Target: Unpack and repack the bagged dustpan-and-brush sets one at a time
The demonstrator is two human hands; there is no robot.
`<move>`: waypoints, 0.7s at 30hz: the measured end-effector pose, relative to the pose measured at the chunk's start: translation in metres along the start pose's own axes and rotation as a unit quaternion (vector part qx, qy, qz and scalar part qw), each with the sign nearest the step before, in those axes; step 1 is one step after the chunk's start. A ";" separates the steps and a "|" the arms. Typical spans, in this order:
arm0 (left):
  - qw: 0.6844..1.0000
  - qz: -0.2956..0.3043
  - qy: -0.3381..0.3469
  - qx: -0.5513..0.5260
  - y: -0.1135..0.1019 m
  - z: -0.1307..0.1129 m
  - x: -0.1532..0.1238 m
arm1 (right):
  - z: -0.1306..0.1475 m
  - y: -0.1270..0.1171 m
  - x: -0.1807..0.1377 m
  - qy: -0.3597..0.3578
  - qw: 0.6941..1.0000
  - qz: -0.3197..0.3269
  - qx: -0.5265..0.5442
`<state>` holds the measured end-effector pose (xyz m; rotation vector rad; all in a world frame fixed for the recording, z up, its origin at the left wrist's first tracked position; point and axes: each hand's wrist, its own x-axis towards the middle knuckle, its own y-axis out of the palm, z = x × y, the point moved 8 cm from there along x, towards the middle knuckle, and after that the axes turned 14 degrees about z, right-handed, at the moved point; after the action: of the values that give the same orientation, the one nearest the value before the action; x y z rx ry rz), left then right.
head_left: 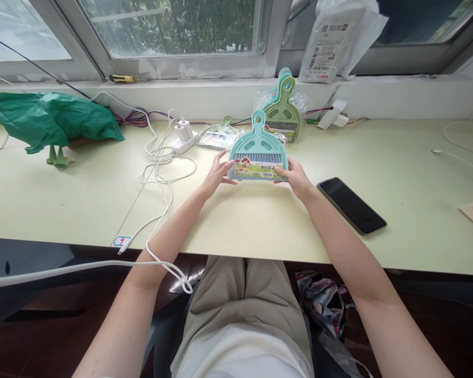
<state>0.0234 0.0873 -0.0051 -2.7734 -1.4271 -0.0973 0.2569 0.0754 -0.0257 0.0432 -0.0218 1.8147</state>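
A small teal dustpan-and-brush set (pixel 257 148) in clear wrapping with a colourful label is held upright above the pale table (pixel 260 220). My left hand (pixel 217 174) grips its left edge, fingers and thumb pinched on it. My right hand (pixel 295 176) grips its right lower corner the same way. Behind it, a stack of similar wrapped sets (pixel 283 107) in green and teal leans against the wall under the window. Another wrapped set (pixel 219 135) lies flat to the left of the stack.
A black phone (pixel 351 205) lies right of my right arm. White cables (pixel 161 168) and a charger on a power strip (pixel 183 135) sit to the left. A green plastic bag (pixel 51 119) is at the far left. A white parcel bag (pixel 333 39) rests on the sill.
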 end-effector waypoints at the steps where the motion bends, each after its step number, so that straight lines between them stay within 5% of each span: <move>1: 1.000 -0.011 0.015 0.005 -0.002 -0.002 0.000 | 0.000 -0.003 0.000 -0.003 1.000 -0.010 0.001; 9: 0.981 -0.073 0.070 0.166 -0.011 -0.011 -0.002 | -0.001 -0.016 0.000 -0.014 0.998 -0.054 0.004; 21: 0.975 -0.148 0.116 0.116 -0.015 -0.017 -0.009 | -0.001 -0.010 0.001 -0.020 0.998 -0.051 0.025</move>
<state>0.0051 0.0879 0.0116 -2.2661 -1.6563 -0.2350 0.2667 0.0786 -0.0263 0.1150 -0.0026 1.7127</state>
